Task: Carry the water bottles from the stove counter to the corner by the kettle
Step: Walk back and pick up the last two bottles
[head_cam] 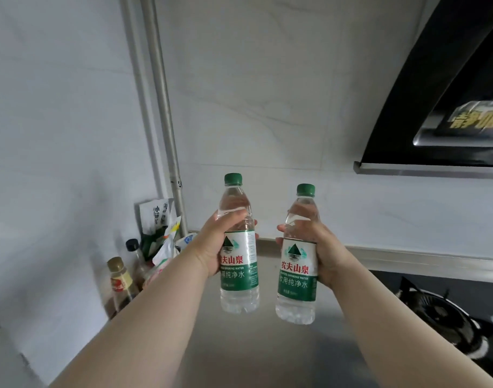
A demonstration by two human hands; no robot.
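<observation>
We hold two clear plastic water bottles upright above the counter [267, 345], side by side and just apart. Our left hand [214, 242] wraps the left bottle [238, 264] at its ribbed shoulder and the top of its label; our right hand [321, 247] grips the right bottle [297, 275] the same way. Both bottles have green ridged caps, glossy white-and-green labels with red characters, and dimpled bases full of water.

The counter beneath is a smooth, matte grey surface with a raised lip along the far wall. At the right, a black stove burner [447, 312] sits set into it, and a glossy black range hood [449, 107] with a metal edge hangs above. In the far left corner stand sauce bottles [122, 281] and crumpled packets [161, 233], beside two grey pipes [161, 107] running up pale marbled wall tiles [267, 93].
</observation>
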